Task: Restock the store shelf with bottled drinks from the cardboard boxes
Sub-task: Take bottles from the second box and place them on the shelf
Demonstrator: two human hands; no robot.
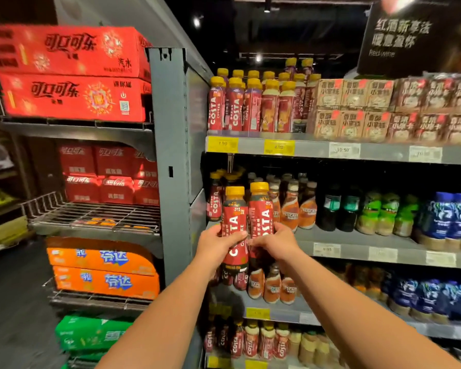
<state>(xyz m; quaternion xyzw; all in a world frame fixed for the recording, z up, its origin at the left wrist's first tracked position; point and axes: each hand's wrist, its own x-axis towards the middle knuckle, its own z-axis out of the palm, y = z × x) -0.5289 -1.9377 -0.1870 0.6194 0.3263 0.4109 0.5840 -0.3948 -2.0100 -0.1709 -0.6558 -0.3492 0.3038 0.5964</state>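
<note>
Grey store shelf [357, 242] full of drinks.
Left hand [218, 246] curls its fingers round one red plastic coffee bottle with yellow cap [234, 222]; right hand [278, 243] fingers grip the twin bottle [262, 209] at its 3 o'clock.

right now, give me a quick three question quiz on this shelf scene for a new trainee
1. True or false: the left hand grips the left Costa bottle and the right hand grips the right Costa bottle.
2. The caps on both held bottles are: A white, B yellow, C blue.
3. Fill in: the orange-labelled bottles just right of the held ones, on the middle shelf, read ____.

Key: 1 true; 2 B; 3 Nescafe.
</note>
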